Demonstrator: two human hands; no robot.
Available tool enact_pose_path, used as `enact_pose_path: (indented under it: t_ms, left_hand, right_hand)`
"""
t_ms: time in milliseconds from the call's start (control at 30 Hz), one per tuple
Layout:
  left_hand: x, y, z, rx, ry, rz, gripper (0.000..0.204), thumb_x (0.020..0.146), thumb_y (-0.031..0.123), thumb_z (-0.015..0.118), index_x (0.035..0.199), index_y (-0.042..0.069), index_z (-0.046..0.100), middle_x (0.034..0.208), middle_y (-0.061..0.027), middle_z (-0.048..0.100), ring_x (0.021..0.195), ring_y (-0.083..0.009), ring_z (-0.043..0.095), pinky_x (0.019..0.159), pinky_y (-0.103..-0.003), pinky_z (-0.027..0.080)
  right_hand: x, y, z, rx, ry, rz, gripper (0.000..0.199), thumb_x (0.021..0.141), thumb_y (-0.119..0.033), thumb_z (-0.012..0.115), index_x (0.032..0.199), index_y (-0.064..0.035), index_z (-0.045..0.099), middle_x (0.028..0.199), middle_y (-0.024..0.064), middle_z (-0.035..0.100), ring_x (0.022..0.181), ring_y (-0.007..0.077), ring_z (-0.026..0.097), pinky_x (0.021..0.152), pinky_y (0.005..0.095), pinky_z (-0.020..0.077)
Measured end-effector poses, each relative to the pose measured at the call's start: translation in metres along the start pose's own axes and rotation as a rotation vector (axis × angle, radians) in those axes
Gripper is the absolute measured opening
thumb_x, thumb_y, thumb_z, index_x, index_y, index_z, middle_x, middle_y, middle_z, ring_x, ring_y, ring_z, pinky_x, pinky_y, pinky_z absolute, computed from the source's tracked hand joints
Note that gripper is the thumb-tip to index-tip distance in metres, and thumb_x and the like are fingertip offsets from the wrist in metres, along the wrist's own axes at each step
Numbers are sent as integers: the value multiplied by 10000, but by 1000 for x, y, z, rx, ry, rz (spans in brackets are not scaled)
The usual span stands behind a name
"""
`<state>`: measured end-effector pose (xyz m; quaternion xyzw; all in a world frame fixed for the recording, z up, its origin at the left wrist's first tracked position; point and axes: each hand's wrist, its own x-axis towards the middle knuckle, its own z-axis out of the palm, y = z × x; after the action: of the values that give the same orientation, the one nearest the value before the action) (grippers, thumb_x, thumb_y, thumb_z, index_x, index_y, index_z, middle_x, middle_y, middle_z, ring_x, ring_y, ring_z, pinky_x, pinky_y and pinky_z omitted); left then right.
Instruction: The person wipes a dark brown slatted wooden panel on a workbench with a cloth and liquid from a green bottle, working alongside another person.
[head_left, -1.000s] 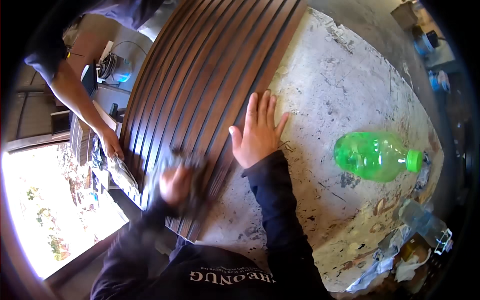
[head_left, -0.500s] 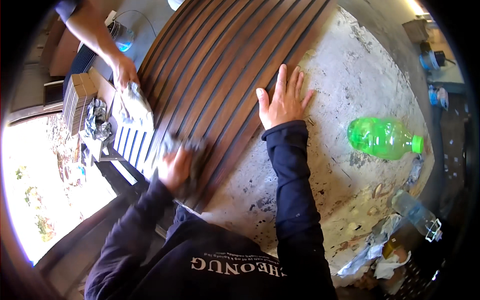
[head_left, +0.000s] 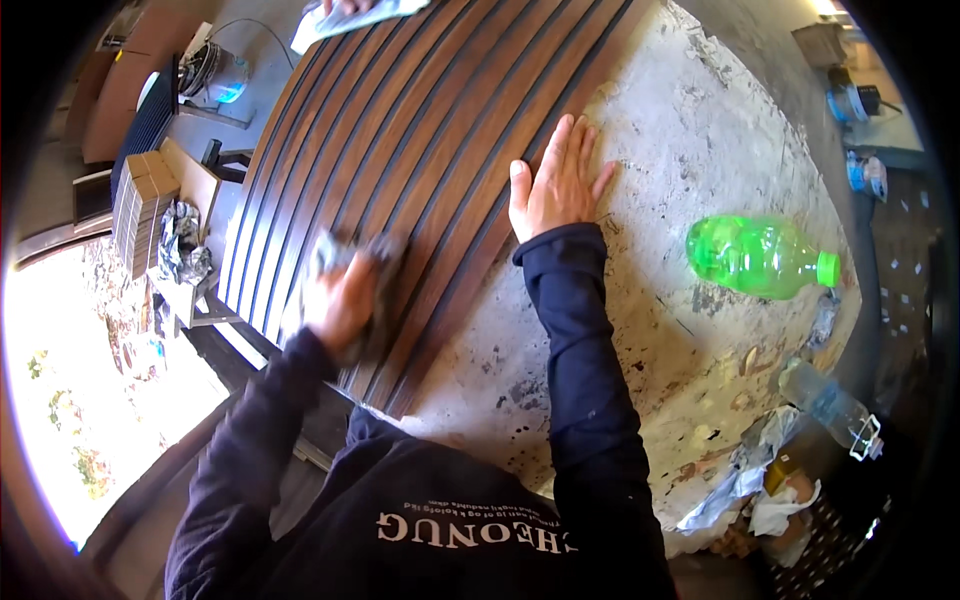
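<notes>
A brown wooden panel with dark grooves between its slats lies on a worn, stained whitish tabletop. Bunched under my left hand is a grey rag, pressed onto the slats near the panel's left end. Motion blurs that hand a little, but its fingers are closed over the cloth. My right hand lies flat with fingers stretched, across the panel's right edge and partly over the tabletop. At the far edge, a co-worker's hand, mostly cut off, is on a pale cloth.
On the tabletop's right side lies a green plastic bottle. A clear bottle and crumpled scraps are at the near right edge. Stacked boards and a crumpled dark bundle stand at the left, with a bucket farther back.
The co-worker's hand and pale cloth have moved from the panel's left side to its far edge. My left hand has shifted slightly up with the rag. My right hand stays on the panel's edge.
</notes>
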<state>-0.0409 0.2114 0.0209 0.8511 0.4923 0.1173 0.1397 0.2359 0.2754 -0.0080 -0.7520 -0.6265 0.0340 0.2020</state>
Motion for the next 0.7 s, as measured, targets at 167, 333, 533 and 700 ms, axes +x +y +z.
enact_pose_path:
  t_ms: [167, 333, 533, 700]
  left_hand:
    - [264, -9, 15, 176, 146, 0, 182, 930, 289, 452, 1074, 186, 494, 701, -191, 630, 626, -372, 623, 525, -472, 480]
    - [186, -16, 28, 43, 206, -91, 305, 904, 255, 521, 1189, 147, 509, 794, -210, 647, 666, -415, 615, 603, -499, 494]
    - [-129, 4, -24, 1, -94, -263, 144, 822, 46, 587, 964, 39, 610, 640, -123, 605, 587, -297, 626, 637, -429, 497]
    - [24, -21, 2, 77, 184, -14, 176, 876, 155, 533, 1039, 97, 564, 607, -121, 601, 504, -301, 595, 445, -413, 468]
  right_hand:
    - [4, -18, 3, 127, 0, -42, 783, 834, -339, 537, 1426, 24, 176, 1452, 227, 278, 1378, 355, 214, 1083, 606, 85]
    - [2, -7, 5, 88, 42, -18, 769, 844, -344, 525, 1425, 24, 181, 1455, 210, 286, 1383, 319, 221, 1085, 604, 96]
    - [-4, -7, 2, -28, 27, 66, 707, 899, -352, 444, 1437, 20, 173, 1485, 188, 247, 1402, 295, 183, 1104, 572, 91]
    - [-76, -60, 6, 24, -41, 13, 670, 905, -310, 424, 1432, 29, 185, 1476, 188, 268, 1404, 318, 169, 1103, 570, 55]
